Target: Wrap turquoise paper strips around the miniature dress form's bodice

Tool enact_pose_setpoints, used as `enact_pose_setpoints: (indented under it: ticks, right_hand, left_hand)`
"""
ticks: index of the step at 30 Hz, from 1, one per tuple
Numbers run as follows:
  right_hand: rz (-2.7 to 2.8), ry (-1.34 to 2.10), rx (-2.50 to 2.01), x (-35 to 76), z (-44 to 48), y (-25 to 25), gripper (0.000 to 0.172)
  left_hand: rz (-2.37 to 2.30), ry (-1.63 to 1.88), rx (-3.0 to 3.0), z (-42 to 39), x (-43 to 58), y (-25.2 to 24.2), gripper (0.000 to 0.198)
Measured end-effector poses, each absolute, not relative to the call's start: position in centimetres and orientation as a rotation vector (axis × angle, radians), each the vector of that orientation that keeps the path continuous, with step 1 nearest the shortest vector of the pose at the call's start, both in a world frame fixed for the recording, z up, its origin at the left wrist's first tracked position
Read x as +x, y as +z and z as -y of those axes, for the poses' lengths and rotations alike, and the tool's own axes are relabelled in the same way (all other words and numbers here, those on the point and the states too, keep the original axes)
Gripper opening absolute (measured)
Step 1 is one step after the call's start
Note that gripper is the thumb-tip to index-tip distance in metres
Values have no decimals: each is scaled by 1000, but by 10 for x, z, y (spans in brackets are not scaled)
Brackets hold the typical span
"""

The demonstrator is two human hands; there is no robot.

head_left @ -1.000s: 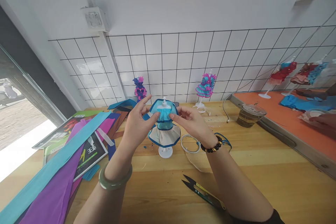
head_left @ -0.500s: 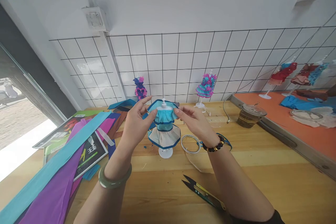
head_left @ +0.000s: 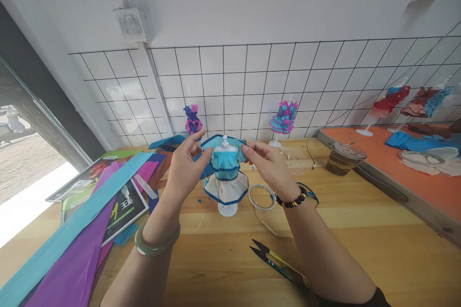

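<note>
A small white dress form (head_left: 228,209) stands upright on the wooden table, wearing a doll dress (head_left: 226,159) with a gathered turquoise top and a cream skirt edged in dark blue. My left hand (head_left: 189,163) pinches the left edge of the turquoise ruffle between thumb and a finger, its other fingers partly raised. On the other side, my right hand (head_left: 268,165) pinches the ruffle's right edge. The ruffle spreads out behind the form's neck between both hands.
Thread snips (head_left: 279,264) lie in front of my right forearm, and a tape roll (head_left: 262,196) is beside the form. Crepe paper strips (head_left: 79,220) and magazines cover the left. A cup (head_left: 344,158) stands right; dressed forms (head_left: 284,117) stand behind.
Both hands have moved slightly apart, drawing the turquoise ruffle wider and flatter around the form's neck. The form has stayed in place.
</note>
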State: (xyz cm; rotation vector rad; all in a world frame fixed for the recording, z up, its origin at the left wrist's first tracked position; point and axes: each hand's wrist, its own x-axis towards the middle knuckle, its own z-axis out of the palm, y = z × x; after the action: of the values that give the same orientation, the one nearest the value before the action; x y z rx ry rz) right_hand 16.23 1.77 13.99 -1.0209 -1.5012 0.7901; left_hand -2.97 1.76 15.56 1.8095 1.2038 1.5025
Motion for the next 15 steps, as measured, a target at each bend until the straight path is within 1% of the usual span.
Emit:
enact_pose_setpoints:
  ticks: [6, 11, 15]
  right_hand:
    - [1437, 905, -968, 160, -17, 139, 33]
    - [1398, 997, -890, 157, -18, 138, 28]
    - [1393, 1001, -853, 156, -22, 134, 27]
  left_hand:
    - [-1203, 1503, 1828, -18, -30, 155, 48]
    - [-1151, 1507, 1840, -20, -30, 153, 55]
    - [-1101, 1507, 1825, -23, -31, 149, 61]
